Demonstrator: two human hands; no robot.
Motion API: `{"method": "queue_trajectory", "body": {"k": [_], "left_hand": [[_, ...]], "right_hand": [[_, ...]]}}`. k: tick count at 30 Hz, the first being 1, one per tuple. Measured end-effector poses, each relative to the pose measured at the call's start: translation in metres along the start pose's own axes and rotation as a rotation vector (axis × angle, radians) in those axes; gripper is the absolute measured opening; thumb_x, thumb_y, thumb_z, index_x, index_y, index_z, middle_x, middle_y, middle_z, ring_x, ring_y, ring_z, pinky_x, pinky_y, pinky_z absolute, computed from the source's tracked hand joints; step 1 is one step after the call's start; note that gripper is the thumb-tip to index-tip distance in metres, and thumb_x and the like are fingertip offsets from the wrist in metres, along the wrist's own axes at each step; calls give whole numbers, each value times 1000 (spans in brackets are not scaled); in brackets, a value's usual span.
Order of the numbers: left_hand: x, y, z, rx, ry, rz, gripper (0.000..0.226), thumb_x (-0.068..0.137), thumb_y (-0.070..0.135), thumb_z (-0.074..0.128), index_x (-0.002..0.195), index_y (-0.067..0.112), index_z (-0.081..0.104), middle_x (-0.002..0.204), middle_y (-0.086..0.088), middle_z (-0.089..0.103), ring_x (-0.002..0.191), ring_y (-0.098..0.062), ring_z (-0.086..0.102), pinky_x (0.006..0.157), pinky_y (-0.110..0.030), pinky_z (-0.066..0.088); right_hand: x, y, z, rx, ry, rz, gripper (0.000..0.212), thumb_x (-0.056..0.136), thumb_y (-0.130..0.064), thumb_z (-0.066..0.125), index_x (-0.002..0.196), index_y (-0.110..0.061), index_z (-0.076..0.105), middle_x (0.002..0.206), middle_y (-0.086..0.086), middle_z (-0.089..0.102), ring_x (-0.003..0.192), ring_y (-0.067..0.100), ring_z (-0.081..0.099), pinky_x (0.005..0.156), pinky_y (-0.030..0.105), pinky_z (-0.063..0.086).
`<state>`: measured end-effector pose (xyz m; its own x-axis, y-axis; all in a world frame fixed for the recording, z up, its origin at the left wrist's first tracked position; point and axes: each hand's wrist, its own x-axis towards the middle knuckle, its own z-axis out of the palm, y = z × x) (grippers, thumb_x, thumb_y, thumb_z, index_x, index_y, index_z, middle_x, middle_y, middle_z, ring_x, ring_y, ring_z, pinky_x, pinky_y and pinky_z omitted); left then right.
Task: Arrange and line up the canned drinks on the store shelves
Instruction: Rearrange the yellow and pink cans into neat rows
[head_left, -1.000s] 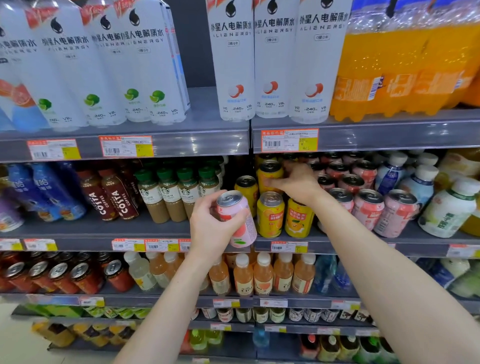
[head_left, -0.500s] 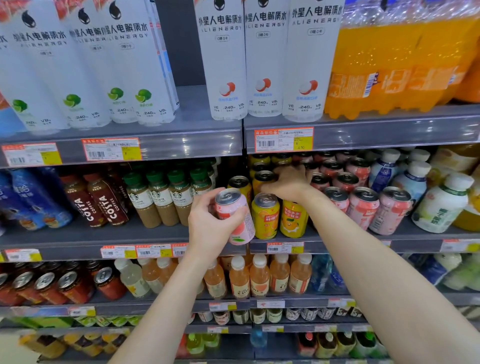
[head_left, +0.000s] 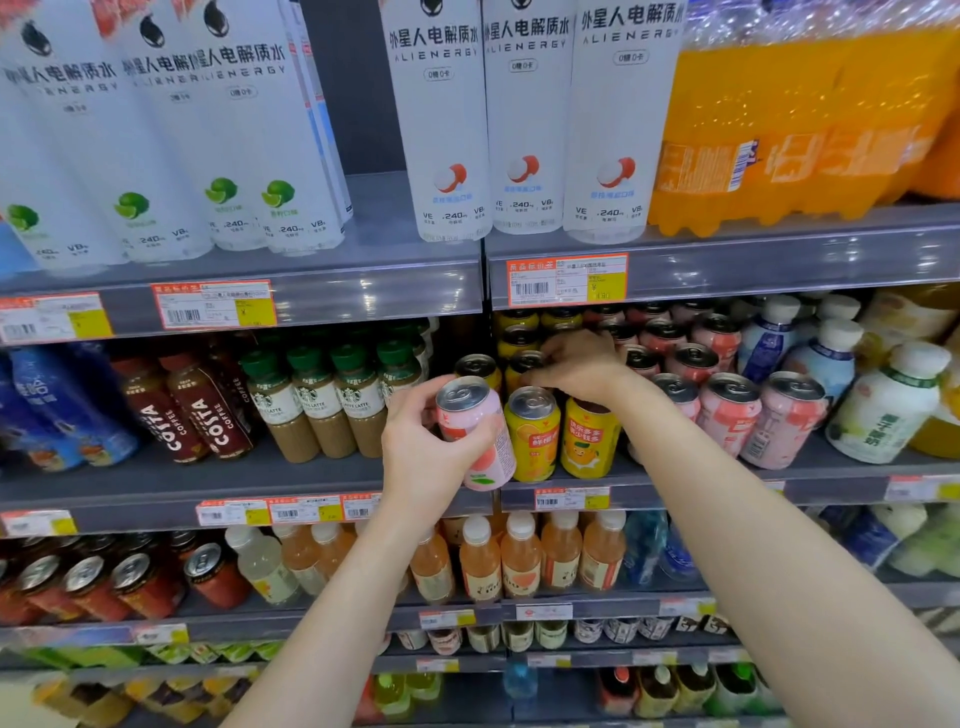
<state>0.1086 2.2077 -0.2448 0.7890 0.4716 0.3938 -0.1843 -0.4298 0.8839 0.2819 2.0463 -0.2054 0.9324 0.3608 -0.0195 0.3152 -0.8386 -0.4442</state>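
The person stands close to the drinks shelf (head_left: 156, 483), both bare arms stretched out to it. The left hand (head_left: 423, 457) holds a pink can (head_left: 475, 431) out in front of the shelf lip, where two shelf sections meet. Its fingers (head_left: 410, 410) and thumb wrap round the can's body. The can's long axis runs nearly upright: the silver lid with its pull tab faces up and leans a little to the left, and the base swings out lower right. It sits just beside the front yellow can (head_left: 532, 434); I cannot tell whether the two touch.

The right hand (head_left: 579, 364) reaches deeper, over the front row, palm down. Its fingers curl onto the top of a second-row yellow can (head_left: 524, 359), but whether they actually pinch it I cannot tell from here.

To the right of that hand the other pink cans (head_left: 727, 415) stand upright in rows, lids up. To the left are green-capped latte bottles (head_left: 317, 410) and brown coffee bottles (head_left: 208, 415). Tall white bottles (head_left: 447, 130) fill the shelf above.
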Motion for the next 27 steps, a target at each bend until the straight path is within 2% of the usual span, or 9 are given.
{"method": "queue_trajectory", "body": {"k": [4, 7, 9, 13, 15, 19, 22, 25, 27], "left_hand": [[0, 9, 0, -11, -9, 29, 67, 63, 55, 82, 124, 32, 66, 121, 9, 59, 111, -8, 62, 91, -40, 59], [1, 18, 2, -13, -32, 60, 59, 67, 46, 87, 121, 38, 65, 118, 10, 58, 111, -9, 62, 91, -38, 59], [1, 24, 4, -20, -53, 81, 56, 69, 38, 90, 120, 38, 66, 118, 10, 58, 110, -10, 63, 91, -36, 59], [2, 38, 16, -20, -123, 102, 61, 68, 42, 87, 124, 30, 68, 120, 8, 58, 110, -8, 63, 92, -33, 58], [0, 46, 27, -24, -150, 113, 58, 70, 34, 90, 124, 29, 68, 120, 8, 58, 109, -5, 63, 93, -31, 57], [-5, 66, 57, -31, -185, 119, 57, 70, 33, 92, 122, 30, 69, 117, 10, 60, 106, 1, 62, 91, -25, 56], [-6, 79, 87, -54, -179, 83, 64, 60, 48, 88, 119, 31, 70, 117, 9, 62, 104, 1, 65, 93, -32, 57], [-7, 91, 118, -62, -173, 47, 65, 54, 54, 83, 115, 35, 69, 116, 10, 63, 104, -3, 66, 94, -36, 57], [-7, 99, 139, -45, -172, 33, 69, 52, 57, 81, 116, 35, 69, 116, 9, 66, 105, -3, 66, 94, -35, 57]], "right_hand": [[-6, 4, 1, 147, 75, -28, 59, 75, -58, 79, 122, -23, 69, 124, -1, 69, 120, 23, 59, 107, 41, 44], [-13, 10, 0, 271, 127, -33, 63, 78, -44, 82, 132, -17, 64, 128, -1, 68, 118, 18, 62, 97, 27, 48], [-18, 12, -2, 360, 161, -46, 60, 81, -39, 82, 133, -15, 64, 129, -1, 68, 117, 16, 63, 96, 26, 48], [-45, 18, -12, 519, 265, -93, 41, 86, -22, 76, 126, -16, 68, 117, -5, 71, 105, 10, 65, 94, 27, 52], [-66, 24, -20, 614, 200, -137, 37, 88, -8, 68, 124, -15, 69, 113, -4, 72, 102, 9, 67, 92, 27, 56], [-105, 50, -35, 689, -5, -273, 50, 82, 10, 57, 126, -11, 66, 109, -6, 74, 99, 4, 69, 83, 21, 54], [-120, 76, -47, 729, -93, -299, 58, 79, 11, 61, 132, -12, 61, 118, -3, 72, 108, 13, 69, 92, 29, 55], [-130, 96, -60, 751, -108, -259, 62, 76, -18, 84, 133, -25, 59, 121, -10, 71, 112, 9, 67, 94, 31, 56], [-132, 106, -64, 727, -30, -209, 64, 71, -31, 90, 128, -30, 61, 118, -13, 71, 107, 3, 68, 89, 27, 56]]}}
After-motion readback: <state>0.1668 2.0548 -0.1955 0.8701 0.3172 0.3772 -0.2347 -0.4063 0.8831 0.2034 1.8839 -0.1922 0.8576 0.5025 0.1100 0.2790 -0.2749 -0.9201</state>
